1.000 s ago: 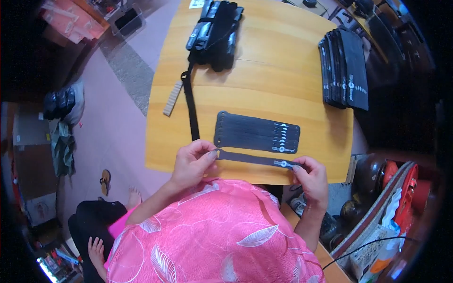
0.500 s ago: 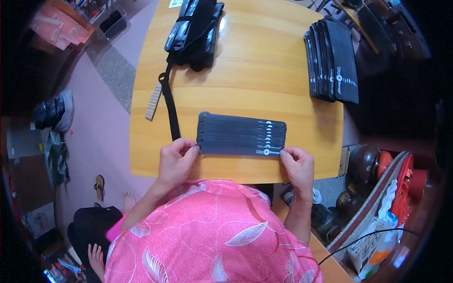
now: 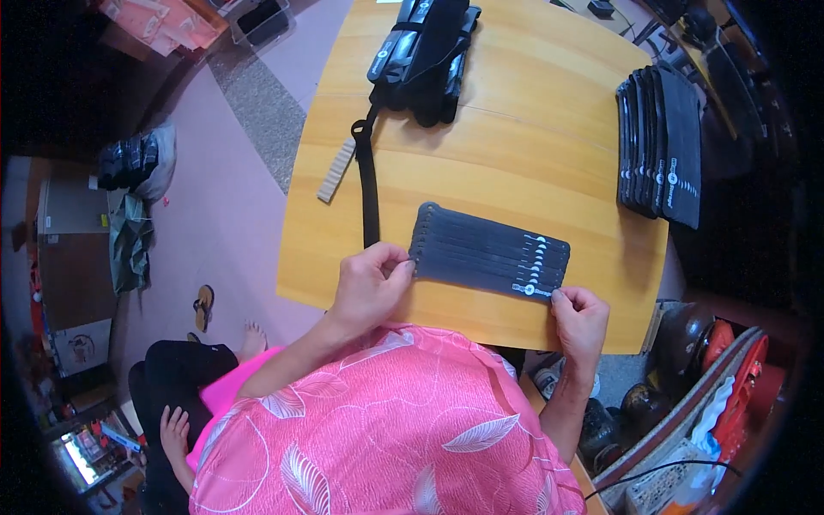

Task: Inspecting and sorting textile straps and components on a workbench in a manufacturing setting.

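A row of several flat black straps [image 3: 489, 249] lies side by side on the wooden table [image 3: 524, 129], each with a small white mark near its right end. My left hand [image 3: 371, 283] pinches the left end of the nearest strap [image 3: 468, 275]. My right hand [image 3: 580, 316] pinches that strap's right end by the white mark. The strap lies flat against the others at the row's front edge.
A black bundle of padded gear [image 3: 425, 51] with a long black strap [image 3: 369, 189] and a beige tab [image 3: 336, 170] sits at the far left of the table. A stack of black straps [image 3: 663, 146] stands at the right. Another person sits on the floor at lower left [image 3: 176, 412].
The strap I held stretched in front of the row has been moved forward and laid down against the row. Both hands followed it onto the table.
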`<state>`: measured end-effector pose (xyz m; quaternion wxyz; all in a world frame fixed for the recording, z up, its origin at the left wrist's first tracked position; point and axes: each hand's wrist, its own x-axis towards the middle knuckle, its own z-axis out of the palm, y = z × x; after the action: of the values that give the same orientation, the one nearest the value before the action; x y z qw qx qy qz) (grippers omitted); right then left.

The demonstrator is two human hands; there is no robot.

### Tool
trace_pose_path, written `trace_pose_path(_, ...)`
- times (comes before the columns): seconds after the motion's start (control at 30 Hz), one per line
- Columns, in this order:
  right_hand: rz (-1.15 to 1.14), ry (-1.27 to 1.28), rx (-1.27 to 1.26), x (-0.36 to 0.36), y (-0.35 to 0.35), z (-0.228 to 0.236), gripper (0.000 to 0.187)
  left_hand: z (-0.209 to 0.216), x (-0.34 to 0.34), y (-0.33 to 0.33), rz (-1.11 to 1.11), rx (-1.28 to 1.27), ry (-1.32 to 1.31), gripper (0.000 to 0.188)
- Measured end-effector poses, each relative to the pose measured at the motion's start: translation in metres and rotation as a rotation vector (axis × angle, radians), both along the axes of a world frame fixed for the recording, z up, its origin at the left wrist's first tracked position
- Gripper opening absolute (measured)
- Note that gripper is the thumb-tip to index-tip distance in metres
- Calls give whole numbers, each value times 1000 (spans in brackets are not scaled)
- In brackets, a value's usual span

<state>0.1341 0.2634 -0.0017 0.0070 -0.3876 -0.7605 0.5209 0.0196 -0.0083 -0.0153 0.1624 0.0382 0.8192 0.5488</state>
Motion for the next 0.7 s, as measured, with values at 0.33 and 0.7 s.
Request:
trace_pose_path(0.33, -20, -18, 62, -1, -4, 0, 13, -6, 0, 1, 24, -121, 70, 9)
trace_pose_path(0.7, -22, 10, 134, -3, -9, 3, 15, -1, 0, 5, 34, -108, 31, 8)
